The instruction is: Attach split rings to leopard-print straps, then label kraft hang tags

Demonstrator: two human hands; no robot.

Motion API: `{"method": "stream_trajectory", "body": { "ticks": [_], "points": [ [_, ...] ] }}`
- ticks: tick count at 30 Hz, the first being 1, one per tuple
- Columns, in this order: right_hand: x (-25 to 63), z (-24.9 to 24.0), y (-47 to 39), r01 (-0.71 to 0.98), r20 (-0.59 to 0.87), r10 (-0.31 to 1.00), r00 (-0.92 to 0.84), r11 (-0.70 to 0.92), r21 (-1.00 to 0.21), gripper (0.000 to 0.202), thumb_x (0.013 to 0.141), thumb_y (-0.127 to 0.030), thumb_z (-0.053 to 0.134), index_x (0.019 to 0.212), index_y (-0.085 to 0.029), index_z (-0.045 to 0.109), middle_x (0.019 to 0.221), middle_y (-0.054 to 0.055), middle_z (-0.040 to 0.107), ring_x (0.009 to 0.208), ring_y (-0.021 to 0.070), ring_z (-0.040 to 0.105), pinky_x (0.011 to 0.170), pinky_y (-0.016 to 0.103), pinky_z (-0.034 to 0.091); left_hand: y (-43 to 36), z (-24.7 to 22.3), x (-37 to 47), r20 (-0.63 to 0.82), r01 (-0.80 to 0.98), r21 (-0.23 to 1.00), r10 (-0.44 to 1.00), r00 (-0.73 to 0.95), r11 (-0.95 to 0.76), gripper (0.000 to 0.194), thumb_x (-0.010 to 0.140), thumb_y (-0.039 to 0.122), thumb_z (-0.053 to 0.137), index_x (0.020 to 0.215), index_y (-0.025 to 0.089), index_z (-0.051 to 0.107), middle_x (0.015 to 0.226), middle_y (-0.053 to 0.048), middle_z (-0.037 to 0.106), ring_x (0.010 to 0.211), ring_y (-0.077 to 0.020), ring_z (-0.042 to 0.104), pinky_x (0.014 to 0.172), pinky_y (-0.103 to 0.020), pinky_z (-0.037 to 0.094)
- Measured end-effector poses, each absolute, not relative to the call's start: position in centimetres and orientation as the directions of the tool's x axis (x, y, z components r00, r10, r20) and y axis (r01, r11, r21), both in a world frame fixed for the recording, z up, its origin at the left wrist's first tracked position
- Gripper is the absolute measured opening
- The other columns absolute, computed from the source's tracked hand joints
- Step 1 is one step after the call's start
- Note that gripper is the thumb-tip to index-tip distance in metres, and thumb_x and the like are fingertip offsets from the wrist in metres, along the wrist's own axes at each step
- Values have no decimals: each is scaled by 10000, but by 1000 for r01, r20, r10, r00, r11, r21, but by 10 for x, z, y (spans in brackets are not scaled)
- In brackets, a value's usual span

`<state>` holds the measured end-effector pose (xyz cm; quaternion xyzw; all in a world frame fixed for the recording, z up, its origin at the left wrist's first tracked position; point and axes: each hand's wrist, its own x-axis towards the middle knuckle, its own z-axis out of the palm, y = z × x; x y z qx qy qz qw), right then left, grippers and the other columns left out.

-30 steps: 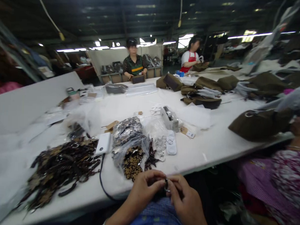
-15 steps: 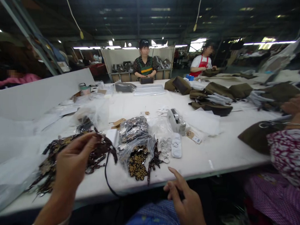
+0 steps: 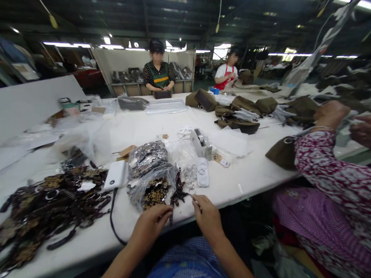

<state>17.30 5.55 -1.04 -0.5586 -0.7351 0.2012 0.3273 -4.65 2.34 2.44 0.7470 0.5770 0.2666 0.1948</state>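
Observation:
My left hand is low over the table edge, thumb and fingers pinched at the lower end of a dark brown braided strap. That strap belongs to a small heap of similar straps. Right of the heap, my right hand has its fingertips pressed together just below a metal ring; what they hold, if anything, is too small to make out. Behind my left hand, a clear plastic bag contains brown-and-black patterned flower-shaped pieces. More metal rings lie beyond the strap heap.
A large pile of straps with patterned flowers spreads at left, beside a white power bank with a black cable. A tape dispenser stands farther back. Olive bags lie beyond. A co-worker's sleeve is at right.
My left hand has let go of a dark strapped piece at the left pile and come to the small strap heap. My right hand's extended forefinger has closed into a pinch. The view has turned right.

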Motion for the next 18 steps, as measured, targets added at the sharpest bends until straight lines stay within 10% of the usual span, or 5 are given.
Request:
{"method": "stream_trajectory", "body": {
  "ticks": [5,18],
  "points": [
    [168,-12,88,873,125,988,-92,141,-467,259,966,-250,528,1207,-223,619,1153,70,658,996,207,648,808,275,490,23,9,-35,60,794,570,974,218,-213,222,923,260,516,1000,248,724,950,-41,752,886,-201,713,798,-291,542],
    [158,-7,105,887,4,997,-78,71,-456,93,908,-195,589,995,-190,622,988,83,667,877,218,638,691,280,418,31,6,-29,86,806,544,971,225,-235,251,937,272,492,1061,244,708,1037,-55,743,952,-209,698,849,-315,535]
  ]
}}
